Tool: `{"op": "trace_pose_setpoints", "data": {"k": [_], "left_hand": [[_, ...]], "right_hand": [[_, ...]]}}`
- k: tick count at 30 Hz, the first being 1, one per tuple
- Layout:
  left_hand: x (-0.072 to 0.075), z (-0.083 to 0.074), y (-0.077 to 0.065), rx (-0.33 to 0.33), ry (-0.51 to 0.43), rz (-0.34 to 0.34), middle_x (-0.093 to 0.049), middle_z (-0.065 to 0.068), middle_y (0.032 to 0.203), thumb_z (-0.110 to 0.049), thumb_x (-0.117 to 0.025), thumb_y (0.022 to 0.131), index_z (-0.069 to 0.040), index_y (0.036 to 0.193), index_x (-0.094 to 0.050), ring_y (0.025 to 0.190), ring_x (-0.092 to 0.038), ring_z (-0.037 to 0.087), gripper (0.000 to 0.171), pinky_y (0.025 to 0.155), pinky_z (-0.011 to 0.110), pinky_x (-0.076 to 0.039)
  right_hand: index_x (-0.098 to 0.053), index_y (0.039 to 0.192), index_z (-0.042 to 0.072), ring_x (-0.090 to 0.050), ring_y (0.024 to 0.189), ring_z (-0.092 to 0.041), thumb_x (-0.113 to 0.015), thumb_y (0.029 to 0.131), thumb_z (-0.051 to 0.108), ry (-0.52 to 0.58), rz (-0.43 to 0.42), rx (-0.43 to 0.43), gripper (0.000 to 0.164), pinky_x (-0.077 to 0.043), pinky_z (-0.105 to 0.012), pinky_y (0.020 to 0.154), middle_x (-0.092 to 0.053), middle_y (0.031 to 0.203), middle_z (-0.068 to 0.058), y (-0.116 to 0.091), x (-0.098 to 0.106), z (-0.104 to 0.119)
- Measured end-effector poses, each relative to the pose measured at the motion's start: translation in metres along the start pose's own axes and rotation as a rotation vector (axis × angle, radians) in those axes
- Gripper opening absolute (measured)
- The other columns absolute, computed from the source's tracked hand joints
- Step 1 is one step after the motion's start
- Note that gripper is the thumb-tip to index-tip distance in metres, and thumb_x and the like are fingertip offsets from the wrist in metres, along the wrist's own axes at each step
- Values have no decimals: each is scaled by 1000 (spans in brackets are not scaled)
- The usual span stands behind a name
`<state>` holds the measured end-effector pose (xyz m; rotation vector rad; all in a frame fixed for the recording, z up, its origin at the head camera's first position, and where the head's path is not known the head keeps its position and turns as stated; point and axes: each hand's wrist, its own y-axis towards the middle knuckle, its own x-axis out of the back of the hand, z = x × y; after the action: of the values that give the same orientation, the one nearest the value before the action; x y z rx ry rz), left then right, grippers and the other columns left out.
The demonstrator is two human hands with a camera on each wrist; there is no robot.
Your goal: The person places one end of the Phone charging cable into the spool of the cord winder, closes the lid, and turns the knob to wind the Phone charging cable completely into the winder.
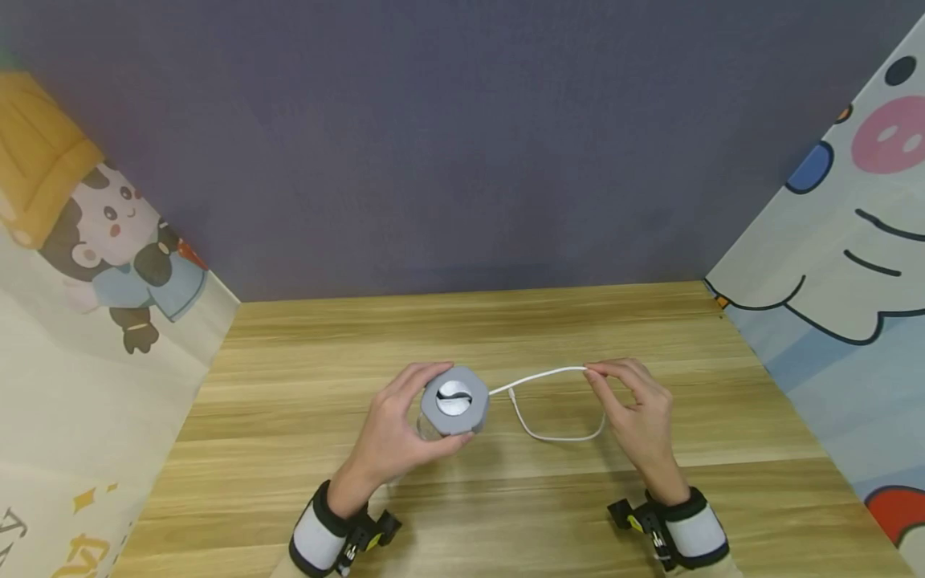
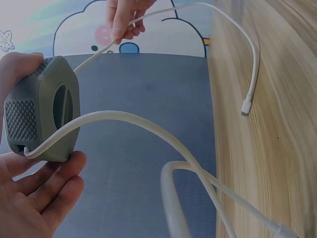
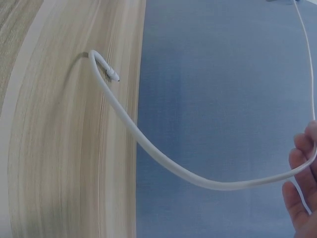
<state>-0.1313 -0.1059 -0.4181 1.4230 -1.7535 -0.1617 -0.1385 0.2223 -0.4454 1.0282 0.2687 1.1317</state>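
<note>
In the head view my left hand [image 1: 393,432] grips a grey hexagonal cable winder [image 1: 473,417] with a split round opening in its top face. The left wrist view shows my thumb and fingers around the winder's sides [image 2: 49,109]. From its right side a white cable [image 1: 535,376] runs to my right hand [image 1: 639,413], which pinches it between thumb and fingertips. Past that pinch, the cable loops down to a connector end [image 2: 246,105] at the wooden surface. A second length of cable [image 2: 116,115] comes out of a notch near my left fingers and curves away.
The wooden tabletop [image 1: 303,385] lies under both hands. A dark grey-blue panel [image 1: 462,160] rises at its back edge, with cartoon-printed walls [image 1: 58,385] at left and right. Another white cable end [image 2: 280,229] appears low in the left wrist view. Both wrists wear camera straps [image 1: 697,530].
</note>
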Motion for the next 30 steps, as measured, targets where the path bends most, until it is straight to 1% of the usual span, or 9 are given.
{"op": "trace_pose_setpoints", "data": {"k": [7, 10, 13, 16, 20, 23, 26, 28, 30], "left_hand": [[0, -1, 0, -9, 6, -4, -69, 8, 129, -36, -94, 68, -5, 135, -62, 113, -68, 26, 81, 94, 48, -60], [0, 0, 0, -4, 0, -1, -68, 8, 129, -36, -94, 68, -6, 136, -62, 114, -68, 25, 81, 96, 47, -59], [1, 0, 0, -2, -1, -5, -68, 7, 130, -34, -95, 67, -7, 137, -62, 114, -67, 25, 81, 96, 48, -59], [2, 1, 0, -4, 1, -11, -68, 7, 129, -33, -95, 66, -7, 136, -62, 114, -67, 25, 82, 96, 49, -58], [1, -1, 1, -6, -4, -13, -68, 7, 129, -32, -96, 65, -6, 136, -62, 114, -67, 25, 83, 97, 49, -58], [0, -2, 2, -5, -7, -15, -68, 6, 130, -32, -96, 65, -5, 136, -62, 114, -67, 24, 83, 98, 48, -58], [-1, -2, 3, -8, -7, -19, -68, 6, 129, -32, -96, 65, -6, 136, -62, 114, -67, 24, 82, 97, 48, -58], [-1, -2, 3, -4, -12, -20, -68, 6, 130, -32, -96, 66, -7, 137, -62, 114, -67, 24, 83, 98, 48, -58], [-1, -3, 3, 1, -14, -20, -68, 6, 129, -32, -96, 65, -6, 136, -62, 114, -67, 24, 82, 98, 47, -58]], "right_hand": [[-77, 92, -3, -64, 96, 0, -78, 72, -22, -4, 3, -2, 28, -51, -12, 92, -75, 90, -17, 1, 1, -1], [-77, 93, -1, -64, 95, -1, -78, 72, -21, -17, 28, -11, 29, -51, -11, 92, -75, 91, -15, 1, 1, -2], [-77, 94, 2, -65, 91, -2, -79, 74, -19, -32, 108, -17, 29, -50, -9, 89, -75, 91, -10, 0, 2, -2], [-76, 99, 3, -65, 86, -5, -80, 74, -18, -24, 221, -24, 33, -50, -7, 84, -74, 89, -4, -3, 2, -3], [-71, 116, 3, -66, 82, -8, -79, 76, -15, 7, 365, -37, 45, -53, -13, 82, -73, 87, 2, -9, -2, -3], [-65, 126, 3, -68, 81, -8, -80, 78, -12, 18, 440, -36, 52, -57, -21, 82, -73, 88, 6, -13, -8, -3], [-64, 125, 2, -69, 82, -10, -80, 79, -9, 25, 474, -21, 50, -61, -30, 80, -75, 90, 5, -16, -16, -2], [-64, 123, 1, -71, 83, -11, -80, 80, -8, 18, 474, -17, 47, -62, -35, 79, -76, 90, 3, -18, -21, -1], [-65, 121, 1, -72, 85, -14, -80, 81, -7, 17, 471, -31, 44, -62, -40, 80, -77, 92, -1, -20, -24, 1]]}}
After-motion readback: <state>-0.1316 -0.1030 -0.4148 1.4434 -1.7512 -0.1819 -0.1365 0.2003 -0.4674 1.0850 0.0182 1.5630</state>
